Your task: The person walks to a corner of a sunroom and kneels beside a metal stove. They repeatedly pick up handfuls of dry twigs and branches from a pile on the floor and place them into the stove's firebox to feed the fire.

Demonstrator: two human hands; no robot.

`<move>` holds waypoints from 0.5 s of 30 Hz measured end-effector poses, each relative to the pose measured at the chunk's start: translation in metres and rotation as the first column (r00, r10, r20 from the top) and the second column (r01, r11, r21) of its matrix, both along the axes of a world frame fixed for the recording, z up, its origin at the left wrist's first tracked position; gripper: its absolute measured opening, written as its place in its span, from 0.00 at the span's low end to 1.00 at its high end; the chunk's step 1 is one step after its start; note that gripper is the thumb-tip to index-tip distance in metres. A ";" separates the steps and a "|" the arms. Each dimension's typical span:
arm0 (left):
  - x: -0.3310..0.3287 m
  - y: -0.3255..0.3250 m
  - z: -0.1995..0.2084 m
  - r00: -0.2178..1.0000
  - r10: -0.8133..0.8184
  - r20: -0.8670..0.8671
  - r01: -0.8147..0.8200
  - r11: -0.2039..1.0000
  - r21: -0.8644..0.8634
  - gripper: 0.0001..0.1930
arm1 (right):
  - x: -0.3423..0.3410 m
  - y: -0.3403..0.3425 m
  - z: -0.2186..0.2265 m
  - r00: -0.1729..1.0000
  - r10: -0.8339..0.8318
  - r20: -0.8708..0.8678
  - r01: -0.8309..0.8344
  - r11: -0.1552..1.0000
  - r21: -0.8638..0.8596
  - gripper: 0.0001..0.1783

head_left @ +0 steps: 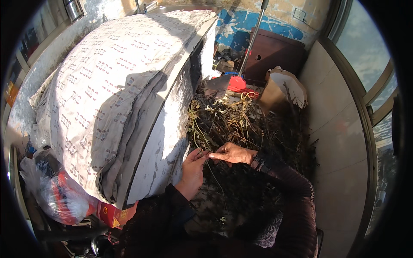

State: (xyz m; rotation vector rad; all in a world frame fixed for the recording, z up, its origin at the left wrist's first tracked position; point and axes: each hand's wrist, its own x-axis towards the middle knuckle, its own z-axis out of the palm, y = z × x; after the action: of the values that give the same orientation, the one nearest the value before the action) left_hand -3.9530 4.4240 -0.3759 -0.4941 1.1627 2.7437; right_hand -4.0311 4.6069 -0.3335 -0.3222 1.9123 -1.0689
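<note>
My left hand (193, 173) and my right hand (232, 154) meet in front of me, fingertips almost touching. Both are closed in a pinch on a thin plant stem (217, 182), whose lower part hangs below the fingers. Its upper part seems to run up toward the pile, though I cannot tell it apart from other stalks. Just beyond my hands lies a heap of dried plants (232, 120), with tangled yellowish stalks and dark leaves. Shadow hides much of the plant matter under my right forearm. What lies between the fingertips themselves is too small to make out.
On the left, a patterned cloth (103, 64) covers a bulky load on a worn white cabinet (157, 148). Behind the heap stand a brown paper bag (275, 90), a red dustpan (237, 84) and a brown board (275, 56). A tiled wall (335, 129) bounds the right side.
</note>
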 end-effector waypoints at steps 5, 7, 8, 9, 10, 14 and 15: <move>-0.009 0.013 -0.004 0.999 0.046 -0.023 -0.046 0.999 0.005 0.16 | 0.045 0.002 -0.019 0.996 -0.005 0.087 0.018 0.990 -0.142 0.17; -0.006 0.012 0.002 1.000 -0.015 0.002 0.015 0.997 -0.082 0.23 | 0.034 0.009 -0.029 0.972 -0.232 -0.046 0.218 0.953 -0.208 0.16; -0.004 0.011 0.007 0.998 -0.027 0.048 0.031 0.996 -0.085 0.24 | 0.027 0.018 -0.032 0.897 -0.441 -0.019 0.417 0.861 -0.292 0.16; 0.002 0.008 0.013 0.995 -0.038 0.096 0.047 0.995 -0.088 0.25 | 0.013 0.034 -0.031 0.837 -0.364 -0.409 0.315 0.931 -0.184 0.17; 0.006 0.005 0.019 0.988 -0.049 0.143 0.062 0.994 -0.089 0.25 | -0.004 0.052 -0.027 0.675 -0.206 -0.708 0.298 0.955 0.006 0.18; 0.018 -0.009 0.039 0.989 -0.099 0.106 0.105 0.993 -0.054 0.25 | -0.053 0.078 -0.034 0.434 0.214 -0.875 0.467 0.777 0.422 0.22; 0.020 -0.012 0.043 0.990 -0.106 0.092 0.111 0.993 -0.050 0.26 | -0.062 0.077 -0.039 0.469 0.268 -0.841 0.497 0.707 0.503 0.22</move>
State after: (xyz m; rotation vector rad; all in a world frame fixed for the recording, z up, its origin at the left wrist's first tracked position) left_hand -3.9333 4.4123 -0.3334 -0.5376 1.2088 2.5770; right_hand -4.0934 4.6842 -0.3729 -0.3060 3.1918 -0.0311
